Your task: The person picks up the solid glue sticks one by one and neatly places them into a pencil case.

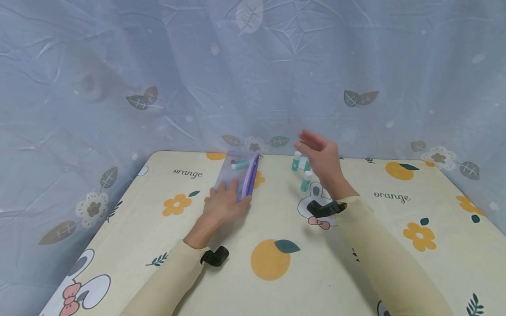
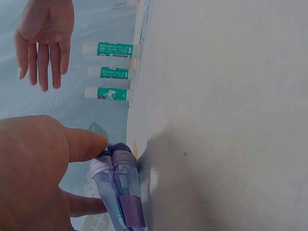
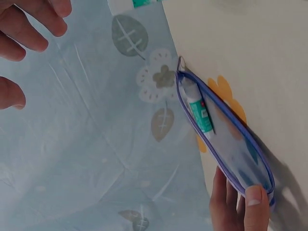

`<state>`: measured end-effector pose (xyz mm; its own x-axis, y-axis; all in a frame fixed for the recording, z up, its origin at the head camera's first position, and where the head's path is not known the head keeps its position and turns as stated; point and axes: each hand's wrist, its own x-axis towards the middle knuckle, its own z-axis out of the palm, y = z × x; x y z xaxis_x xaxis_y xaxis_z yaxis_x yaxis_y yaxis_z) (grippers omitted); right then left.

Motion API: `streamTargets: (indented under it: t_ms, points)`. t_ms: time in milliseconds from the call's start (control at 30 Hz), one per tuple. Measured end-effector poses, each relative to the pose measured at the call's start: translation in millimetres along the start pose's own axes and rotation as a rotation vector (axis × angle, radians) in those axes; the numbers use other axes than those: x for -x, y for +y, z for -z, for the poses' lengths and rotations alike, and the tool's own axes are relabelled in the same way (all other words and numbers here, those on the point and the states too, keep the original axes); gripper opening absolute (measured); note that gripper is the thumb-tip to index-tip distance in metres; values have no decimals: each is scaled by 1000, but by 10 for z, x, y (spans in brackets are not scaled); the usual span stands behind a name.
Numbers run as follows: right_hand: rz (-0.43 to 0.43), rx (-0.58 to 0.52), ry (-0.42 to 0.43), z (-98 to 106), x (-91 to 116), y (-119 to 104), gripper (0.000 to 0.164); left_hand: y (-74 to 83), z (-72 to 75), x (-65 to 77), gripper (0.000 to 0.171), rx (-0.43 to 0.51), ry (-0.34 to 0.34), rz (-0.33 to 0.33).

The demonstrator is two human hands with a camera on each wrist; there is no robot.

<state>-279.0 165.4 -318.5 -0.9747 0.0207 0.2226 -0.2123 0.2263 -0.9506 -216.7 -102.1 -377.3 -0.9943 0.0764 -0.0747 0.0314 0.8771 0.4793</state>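
My left hand (image 1: 225, 202) pinches the near end of a translucent zip pouch (image 1: 250, 181) with purple edging, thumb and fingers on opposite sides. From the right wrist view the pouch's mouth gapes, and one green-and-white glue stick (image 3: 199, 113) lies inside at the far end. Three more stand upright on the table to the right: the largest-looking glue stick (image 2: 114, 50), a middle glue stick (image 2: 111, 72) and another glue stick (image 2: 109, 94). Above and beside them hovers my right hand (image 1: 322, 160), holding nothing, its fingers extended and apart from the sticks.
A cream tablecloth (image 1: 332, 272) printed with oranges, flowers and rabbits covers the table. Behind its far edge hangs a blue-grey patterned curtain (image 1: 253, 79). Dark wrist cameras sit on both sleeves.
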Motion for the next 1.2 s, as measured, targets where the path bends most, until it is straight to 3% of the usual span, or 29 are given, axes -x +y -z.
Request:
streamTargets:
  t_ms: [367, 833, 1200]
  points:
    - [-35, -6, 31, 218, 76, 42, 64, 13, 4, 10, 76, -12, -1, -9]
    - [-32, -2, 34, 305, 158, 87, 65, 5, 4, 8, 77, -11, -9, -3]
    - [-57, 38, 4, 302, 263, 341, 61, 1, -3, 2, 77, -12, -7, -3]
